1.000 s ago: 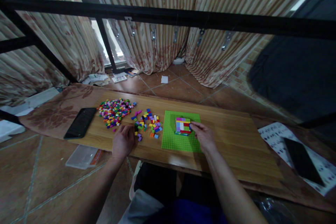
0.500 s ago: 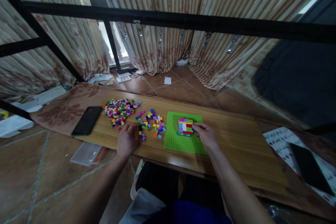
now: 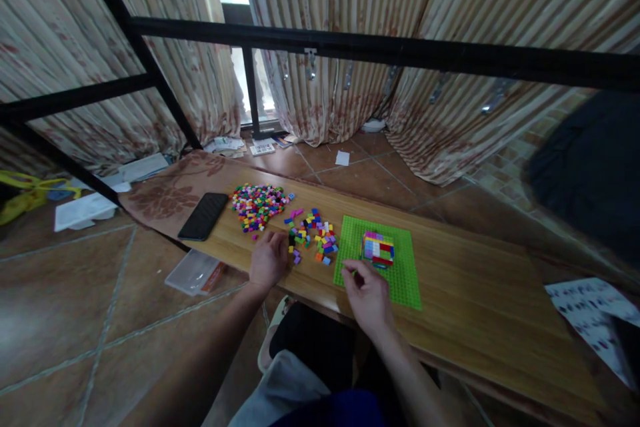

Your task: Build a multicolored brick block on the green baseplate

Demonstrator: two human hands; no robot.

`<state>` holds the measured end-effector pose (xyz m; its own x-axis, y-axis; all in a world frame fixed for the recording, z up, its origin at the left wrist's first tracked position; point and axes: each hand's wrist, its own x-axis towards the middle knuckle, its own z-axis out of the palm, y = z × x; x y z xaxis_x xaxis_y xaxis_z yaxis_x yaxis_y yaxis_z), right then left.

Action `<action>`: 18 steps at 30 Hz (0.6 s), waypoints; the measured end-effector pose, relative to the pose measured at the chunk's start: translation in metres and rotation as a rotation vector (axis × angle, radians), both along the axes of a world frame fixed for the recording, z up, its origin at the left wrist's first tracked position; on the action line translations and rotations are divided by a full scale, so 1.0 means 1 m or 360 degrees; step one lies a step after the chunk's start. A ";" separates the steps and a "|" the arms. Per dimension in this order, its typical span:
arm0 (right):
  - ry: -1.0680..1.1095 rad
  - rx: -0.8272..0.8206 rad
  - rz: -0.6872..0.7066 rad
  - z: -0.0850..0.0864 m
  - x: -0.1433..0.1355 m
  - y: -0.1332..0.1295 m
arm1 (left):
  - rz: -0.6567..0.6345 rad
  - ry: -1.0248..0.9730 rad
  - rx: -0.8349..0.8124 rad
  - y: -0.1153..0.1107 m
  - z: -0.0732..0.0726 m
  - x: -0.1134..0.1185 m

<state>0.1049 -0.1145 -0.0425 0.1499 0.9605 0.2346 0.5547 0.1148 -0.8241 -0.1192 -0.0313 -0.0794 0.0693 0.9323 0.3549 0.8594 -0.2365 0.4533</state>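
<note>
The multicoloured toy-brick block is being carried by the green studded baseplate on the wooden desk. The right hand is being held over the baseplate's near left edge, fingers bent, fingertips close together; the left hand is being held, fingers curled, beside scattered bricks. Whether anything is being gripped by either cannot be told. Dark print is being displayed on the white sheet, too small to be read.

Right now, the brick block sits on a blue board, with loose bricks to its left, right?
Only the colour is wrong: the head view shows a green board. The brick block sits on it, with loose bricks to its left.
</note>
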 end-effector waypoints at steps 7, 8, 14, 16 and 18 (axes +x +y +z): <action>-0.0121 -0.0041 0.0197 -0.021 -0.034 -0.005 | -0.0004 -0.0049 -0.0010 -0.002 0.000 0.001; -0.0141 -0.0048 0.0227 -0.023 -0.037 -0.005 | -0.0004 -0.0051 -0.0009 -0.002 0.000 0.001; -0.0258 -0.0039 0.0286 -0.026 -0.053 -0.004 | -0.0005 -0.0058 -0.0006 -0.002 -0.001 0.000; -0.0298 -0.0017 0.0308 -0.023 -0.058 0.000 | -0.0005 -0.0047 -0.0009 -0.002 -0.001 0.000; -0.0375 0.0001 0.0307 -0.020 -0.064 0.005 | 0.0002 -0.0035 -0.0004 -0.002 -0.001 0.000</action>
<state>0.0405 -0.1092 -0.0620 -0.0937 0.9658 0.2417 0.6984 0.2368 -0.6754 -0.1192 -0.0329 -0.0801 0.0606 0.9334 0.3538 0.8496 -0.2343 0.4725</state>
